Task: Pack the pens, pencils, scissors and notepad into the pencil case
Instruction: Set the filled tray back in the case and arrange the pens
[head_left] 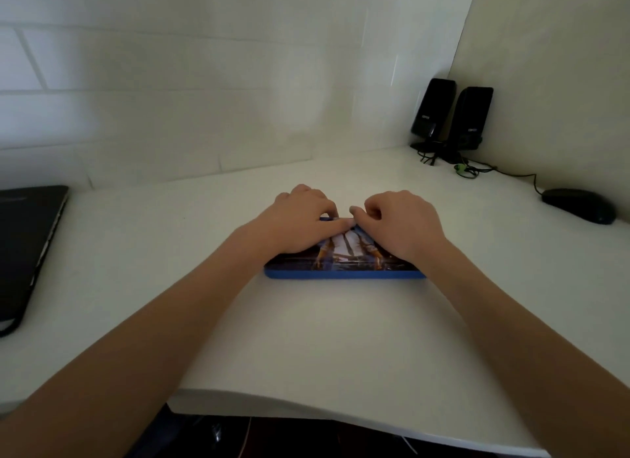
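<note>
A flat blue pencil case (344,265) with a printed picture on its lid lies closed on the white desk (306,338), in the middle of the view. My left hand (300,219) rests on the case's left half, fingers curled over its far edge. My right hand (399,222) lies on the right half, its fingertips at the far edge beside my left thumb. Both hands press on or grip the case's back rim. No pens, pencils, scissors or notepad show anywhere on the desk.
A closed black laptop (24,249) lies at the left edge. Two black speakers (453,116) stand in the back right corner with cables, and a black mouse (579,205) sits at the right. White walls close off the back and right.
</note>
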Action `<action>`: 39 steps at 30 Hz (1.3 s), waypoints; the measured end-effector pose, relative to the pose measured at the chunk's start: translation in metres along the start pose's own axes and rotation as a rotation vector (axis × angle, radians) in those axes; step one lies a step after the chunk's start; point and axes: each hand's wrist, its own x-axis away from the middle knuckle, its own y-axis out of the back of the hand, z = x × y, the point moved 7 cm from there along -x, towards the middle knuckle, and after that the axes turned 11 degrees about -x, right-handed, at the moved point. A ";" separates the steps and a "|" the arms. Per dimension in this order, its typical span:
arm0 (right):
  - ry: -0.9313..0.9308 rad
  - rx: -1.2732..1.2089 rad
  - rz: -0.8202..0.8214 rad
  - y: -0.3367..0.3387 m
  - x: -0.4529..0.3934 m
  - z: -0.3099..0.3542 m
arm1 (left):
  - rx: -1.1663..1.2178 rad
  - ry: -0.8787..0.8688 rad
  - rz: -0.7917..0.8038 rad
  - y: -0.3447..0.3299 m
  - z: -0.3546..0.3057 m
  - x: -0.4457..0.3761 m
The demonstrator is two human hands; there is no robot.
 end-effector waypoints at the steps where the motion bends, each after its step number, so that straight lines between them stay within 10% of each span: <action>1: 0.006 -0.011 -0.008 0.000 0.001 0.000 | 0.023 -0.012 -0.028 0.002 -0.001 0.002; 10: -0.246 -0.549 -0.302 0.020 0.003 -0.048 | 0.052 -0.148 0.178 0.001 -0.029 0.029; 18: -0.466 -0.494 -0.324 0.015 0.011 -0.095 | -0.047 -0.141 0.197 0.007 -0.020 0.041; 39: -0.365 -0.423 -0.109 -0.002 0.007 -0.075 | -0.453 0.450 0.123 0.004 0.255 0.102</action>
